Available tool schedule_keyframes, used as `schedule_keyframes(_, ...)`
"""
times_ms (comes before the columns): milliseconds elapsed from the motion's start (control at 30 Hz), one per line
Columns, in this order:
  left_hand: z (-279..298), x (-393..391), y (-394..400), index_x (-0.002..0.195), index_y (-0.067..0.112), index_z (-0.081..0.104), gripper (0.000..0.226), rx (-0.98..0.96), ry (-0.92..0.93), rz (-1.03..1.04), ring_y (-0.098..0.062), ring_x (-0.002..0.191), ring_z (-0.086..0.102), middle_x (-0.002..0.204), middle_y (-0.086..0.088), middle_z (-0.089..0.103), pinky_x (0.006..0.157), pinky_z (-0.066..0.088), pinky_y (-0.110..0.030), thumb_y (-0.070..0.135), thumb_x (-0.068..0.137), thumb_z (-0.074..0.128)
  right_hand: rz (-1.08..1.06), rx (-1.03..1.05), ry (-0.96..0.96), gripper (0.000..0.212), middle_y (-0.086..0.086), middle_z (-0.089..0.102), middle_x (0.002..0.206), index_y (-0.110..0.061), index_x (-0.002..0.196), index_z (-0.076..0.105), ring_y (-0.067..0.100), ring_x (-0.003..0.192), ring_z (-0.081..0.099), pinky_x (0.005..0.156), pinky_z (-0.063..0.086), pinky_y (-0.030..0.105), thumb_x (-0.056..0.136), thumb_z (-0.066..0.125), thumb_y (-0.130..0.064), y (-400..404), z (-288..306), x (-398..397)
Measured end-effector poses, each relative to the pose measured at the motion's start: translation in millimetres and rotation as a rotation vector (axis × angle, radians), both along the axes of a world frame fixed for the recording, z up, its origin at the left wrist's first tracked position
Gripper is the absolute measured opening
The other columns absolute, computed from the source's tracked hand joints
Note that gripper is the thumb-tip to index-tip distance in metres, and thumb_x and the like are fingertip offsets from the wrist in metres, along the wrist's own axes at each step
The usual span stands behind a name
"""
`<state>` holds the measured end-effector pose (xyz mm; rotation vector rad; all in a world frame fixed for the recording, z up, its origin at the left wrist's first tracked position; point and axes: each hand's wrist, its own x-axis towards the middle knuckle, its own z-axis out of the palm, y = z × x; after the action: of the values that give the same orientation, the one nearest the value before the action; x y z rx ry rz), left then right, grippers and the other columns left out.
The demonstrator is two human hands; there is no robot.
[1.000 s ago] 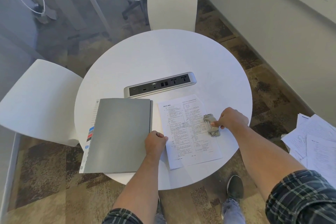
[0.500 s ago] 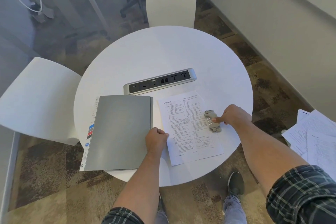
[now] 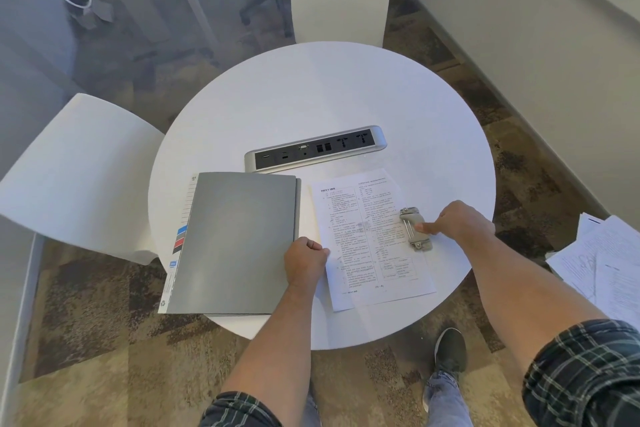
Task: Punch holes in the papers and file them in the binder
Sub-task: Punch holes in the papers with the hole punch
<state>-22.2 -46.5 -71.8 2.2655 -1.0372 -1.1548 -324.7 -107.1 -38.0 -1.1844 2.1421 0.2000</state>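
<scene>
A person in plaid sleeves leans over the round white table. The closed grey plastic binder, with coloured index tabs poking out its left edge, lies at about 8 o'clock on the tabletop. Just beside it, at about 5 o'clock, is a printed white paper sheet. The left hand is curled into a loose fist, resting on the sheet's left edge by the binder; whether it pinches the paper I cannot tell. The small metal hole punch straddles the sheet's right edge, and the right hand presses its fingertips onto it. A silver socket strip sits mid-table. At 3 o'clock, off the table, loose papers lie heaped.
</scene>
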Motion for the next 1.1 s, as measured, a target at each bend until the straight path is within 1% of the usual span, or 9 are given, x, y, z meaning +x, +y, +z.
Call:
schedule_keyframes(100, -0.5, -0.1, 0.0, 0.087, 0.004, 0.069, 0.015, -0.002, -0.003, 0.002, -0.019, 0.078, 0.063, 0.088, -0.001, 0.071, 0.064, 0.045, -0.023, 0.015, 0.08, 0.077, 0.019, 0.002, 0.005, 0.062, 0.001, 0.072, 0.093, -0.017, 0.099, 0.069, 0.02, 0.081, 0.065, 0.069, 0.046, 0.034, 0.069, 0.082, -0.069, -1.3, -1.3, 0.8)
schedule_keyframes(233, -2.1, -0.4, 0.0, 0.086, 0.005, 0.069, 0.015, -0.001, -0.003, 0.005, -0.02, 0.08, 0.064, 0.087, 0.0, 0.07, 0.065, 0.044, -0.023, 0.015, 0.08, 0.077, 0.043, 0.011, 0.034, 0.058, 0.0, 0.072, 0.087, -0.017, 0.09, 0.071, 0.019, 0.077, 0.065, 0.063, 0.043, 0.033, 0.071, 0.079, -0.071, 2.3, -3.6, 1.4)
schedule_keyframes(333, -2.2, -1.0, -0.3, 0.087, 0.006, 0.068, 0.015, 0.008, 0.001, 0.015, -0.021, 0.083, 0.066, 0.087, 0.002, 0.07, 0.068, 0.047, -0.024, 0.016, 0.081, 0.077, 0.071, 0.018, 0.055, 0.057, 0.0, 0.073, 0.084, -0.017, 0.084, 0.071, 0.021, 0.08, 0.068, 0.078, 0.054, 0.038, 0.07, 0.08, -0.072, -0.3, -4.3, 1.3)
schedule_keyframes(400, -1.5, -1.3, 0.1, 0.086, 0.006, 0.068, 0.015, 0.006, 0.003, 0.017, -0.02, 0.081, 0.065, 0.082, 0.005, 0.066, 0.063, 0.045, -0.022, 0.016, 0.081, 0.077, 0.095, 0.027, 0.064, 0.056, 0.001, 0.073, 0.088, -0.018, 0.085, 0.071, 0.023, 0.086, 0.068, 0.089, 0.056, 0.043, 0.07, 0.08, -0.071, -4.0, -3.7, 2.1)
schedule_keyframes(467, -2.0, -1.1, 0.6, 0.086, 0.006, 0.068, 0.015, 0.003, -0.001, 0.016, -0.019, 0.079, 0.063, 0.079, 0.007, 0.064, 0.057, 0.04, -0.018, 0.016, 0.081, 0.077, 0.125, 0.04, 0.079, 0.056, 0.002, 0.072, 0.09, -0.017, 0.088, 0.07, 0.025, 0.088, 0.068, 0.092, 0.056, 0.045, 0.071, 0.081, -0.069, -8.1, -2.1, 4.3)
schedule_keyframes(600, -2.0, -0.9, 0.3, 0.088, 0.006, 0.068, 0.015, 0.01, -0.004, 0.016, -0.019, 0.079, 0.063, 0.082, 0.006, 0.066, 0.056, 0.04, -0.018, 0.016, 0.081, 0.077, 0.185, 0.105, 0.137, 0.052, 0.003, 0.072, 0.088, -0.016, 0.084, 0.069, 0.026, 0.086, 0.067, 0.091, 0.054, 0.043, 0.073, 0.081, -0.065, -17.9, 2.8, 9.9)
schedule_keyframes(733, -2.4, -1.2, 0.5, 0.088, 0.007, 0.068, 0.016, 0.007, -0.013, 0.012, -0.017, 0.078, 0.063, 0.082, 0.005, 0.067, 0.055, 0.039, -0.019, 0.017, 0.081, 0.078, 0.187, 0.121, 0.121, 0.05, 0.004, 0.072, 0.091, -0.016, 0.086, 0.069, 0.027, 0.09, 0.067, 0.094, 0.054, 0.045, 0.074, 0.083, -0.062, -19.2, 0.3, 7.3)
schedule_keyframes(967, -2.7, -2.1, 2.0, 0.086, 0.006, 0.067, 0.016, -0.011, -0.023, 0.013, -0.017, 0.075, 0.061, 0.081, 0.005, 0.066, 0.056, 0.04, -0.021, 0.016, 0.08, 0.079, 0.183, -0.004, 0.132, 0.055, 0.001, 0.071, 0.085, -0.017, 0.094, 0.068, 0.022, 0.08, 0.068, 0.087, 0.058, 0.042, 0.071, 0.082, -0.065, -11.3, 0.4, 6.3)
schedule_keyframes(1100, 0.0, -3.7, 3.9, 0.085, 0.007, 0.067, 0.014, -0.022, -0.019, 0.011, -0.018, 0.076, 0.062, 0.08, 0.005, 0.066, 0.055, 0.04, -0.019, 0.016, 0.08, 0.077, 0.149, -0.168, -0.027, 0.039, -0.006, 0.07, 0.086, -0.025, 0.088, 0.068, 0.017, 0.075, 0.068, 0.081, 0.062, 0.044, 0.078, 0.08, -0.061, 9.6, -3.9, 1.8)
